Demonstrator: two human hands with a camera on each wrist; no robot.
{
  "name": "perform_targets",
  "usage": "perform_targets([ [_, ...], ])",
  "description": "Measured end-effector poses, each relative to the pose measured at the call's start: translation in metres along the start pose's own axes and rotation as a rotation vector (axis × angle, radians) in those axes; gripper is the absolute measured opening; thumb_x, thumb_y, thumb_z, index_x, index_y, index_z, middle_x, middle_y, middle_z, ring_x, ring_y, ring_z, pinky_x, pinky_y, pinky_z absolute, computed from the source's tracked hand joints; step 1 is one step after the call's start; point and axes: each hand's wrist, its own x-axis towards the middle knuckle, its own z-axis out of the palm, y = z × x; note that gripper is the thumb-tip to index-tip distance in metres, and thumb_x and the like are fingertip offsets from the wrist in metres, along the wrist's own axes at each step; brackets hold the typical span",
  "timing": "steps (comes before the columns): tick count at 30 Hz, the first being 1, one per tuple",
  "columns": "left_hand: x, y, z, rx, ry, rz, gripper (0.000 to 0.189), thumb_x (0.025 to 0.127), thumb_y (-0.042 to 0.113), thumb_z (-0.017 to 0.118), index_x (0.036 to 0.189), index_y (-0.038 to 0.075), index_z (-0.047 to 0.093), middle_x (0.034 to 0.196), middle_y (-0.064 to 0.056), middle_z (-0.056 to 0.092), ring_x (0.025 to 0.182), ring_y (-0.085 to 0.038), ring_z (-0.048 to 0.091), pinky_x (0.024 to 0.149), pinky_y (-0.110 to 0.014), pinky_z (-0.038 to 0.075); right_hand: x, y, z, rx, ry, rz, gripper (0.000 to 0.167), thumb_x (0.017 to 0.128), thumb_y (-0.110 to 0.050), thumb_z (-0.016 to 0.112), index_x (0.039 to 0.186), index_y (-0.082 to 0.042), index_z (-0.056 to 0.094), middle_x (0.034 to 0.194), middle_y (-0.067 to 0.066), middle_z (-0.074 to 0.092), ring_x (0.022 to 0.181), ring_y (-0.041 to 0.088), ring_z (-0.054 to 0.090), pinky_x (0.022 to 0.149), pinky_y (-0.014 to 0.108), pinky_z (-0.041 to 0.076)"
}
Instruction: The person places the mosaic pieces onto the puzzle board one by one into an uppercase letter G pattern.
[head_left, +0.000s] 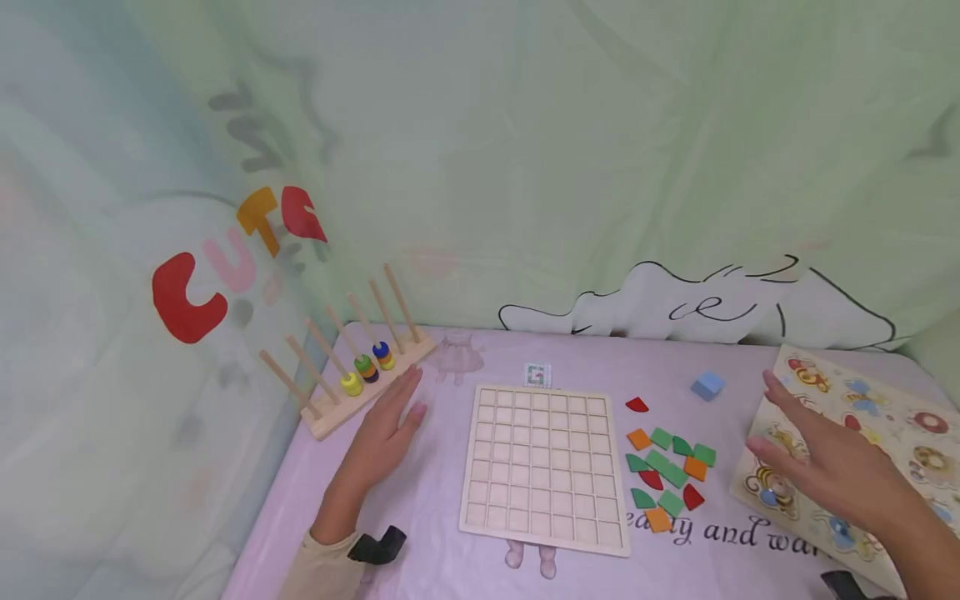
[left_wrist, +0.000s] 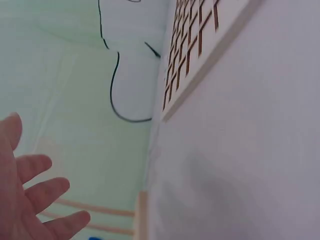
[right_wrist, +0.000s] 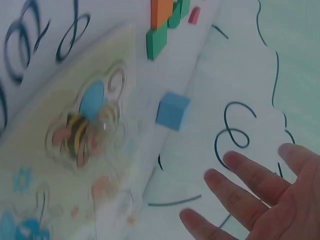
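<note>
My left hand [head_left: 381, 440] is held over the left of the table with straight fingers and nothing in it. It is nearest to a wooden peg rack [head_left: 330, 423] that carries a few coloured rings. Over a wooden picture puzzle board [head_left: 757, 479] on the right, my right hand [head_left: 843, 462] hovers, fingers spread, holding nothing. Between the hands lies a wooden grid board [head_left: 550, 467] with bare square cells. Beside it are scattered several flat pieces, among them a green square [head_left: 671, 502], a red quarter circle [head_left: 693, 497] and an orange square [head_left: 659, 521].
A light blue block [head_left: 708, 385] sits behind the puzzle board. A small printed marker card [head_left: 537, 375] lies at the grid board's far edge. Green curtain fabric [head_left: 525, 167] hangs behind the table, and more printed cloth [head_left: 112, 375] hangs at the left.
</note>
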Motion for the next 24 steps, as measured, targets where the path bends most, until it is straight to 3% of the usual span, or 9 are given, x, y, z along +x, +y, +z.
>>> perform_targets([
  [2, 0.006, 0.002, 0.011, -0.088, 0.011, -0.022, 0.058, 0.107, 0.035, 0.051, 0.158, 0.013, 0.037, 0.166, -0.005, 0.035, 0.155, -0.028, 0.031, 0.125, -0.051, 0.027, 0.005, -0.006, 0.005, 0.019, 0.014, -0.030, 0.093, 0.100, -0.057, 0.054, 0.165, -0.019, 0.000, 0.147, 0.035, 0.047, 0.117, 0.061, 0.055, 0.085, 0.077, 0.042],
  [5, 0.015, 0.001, 0.028, -0.185, 0.048, -0.030, 0.056, 0.105, 0.035, 0.057, 0.154, 0.010, 0.045, 0.160, -0.006, 0.046, 0.150, -0.026, 0.041, 0.120, -0.049, 0.037, 0.011, -0.015, 0.011, 0.053, 0.037, -0.083, 0.084, 0.100, -0.052, 0.057, 0.163, -0.011, 0.019, 0.137, 0.030, 0.060, 0.117, 0.055, 0.059, 0.084, 0.072, 0.046],
  [9, 0.024, 0.000, 0.045, -0.342, 0.086, -0.028, 0.049, 0.100, 0.028, 0.066, 0.143, 0.006, 0.058, 0.149, -0.008, 0.058, 0.140, -0.029, 0.053, 0.110, -0.053, 0.048, 0.020, -0.023, 0.016, 0.107, 0.042, -0.117, 0.069, 0.101, -0.047, 0.059, 0.152, -0.002, 0.044, 0.120, 0.022, 0.070, 0.103, 0.039, 0.067, 0.076, 0.048, 0.057],
  [12, 0.030, 0.000, 0.053, -0.418, 0.092, -0.042, 0.043, 0.098, 0.025, 0.069, 0.135, 0.004, 0.064, 0.143, -0.007, 0.063, 0.137, -0.027, 0.056, 0.109, -0.051, 0.049, 0.028, -0.028, 0.020, 0.132, 0.029, -0.118, 0.061, 0.102, -0.046, 0.058, 0.143, -0.002, 0.054, 0.114, 0.016, 0.071, 0.099, 0.030, 0.066, 0.068, 0.032, 0.052],
  [20, 0.042, -0.012, 0.071, -0.394, 0.037, -0.040, 0.031, 0.095, 0.026, 0.074, 0.124, 0.015, 0.073, 0.134, 0.006, 0.068, 0.133, -0.018, 0.058, 0.114, -0.045, 0.044, 0.044, -0.032, 0.034, 0.191, -0.036, -0.078, 0.050, 0.100, -0.047, 0.060, 0.125, -0.004, 0.069, 0.107, 0.007, 0.070, 0.092, 0.021, 0.058, 0.065, 0.026, 0.050],
  [24, 0.042, -0.018, 0.074, -0.328, 0.003, 0.029, 0.026, 0.092, 0.025, 0.076, 0.116, 0.018, 0.076, 0.131, 0.004, 0.070, 0.135, -0.021, 0.058, 0.116, -0.048, 0.041, 0.050, -0.031, 0.042, 0.197, -0.075, -0.078, 0.041, 0.095, -0.043, 0.069, 0.116, -0.009, 0.073, 0.099, 0.001, 0.068, 0.089, 0.019, 0.057, 0.067, 0.026, 0.050],
])
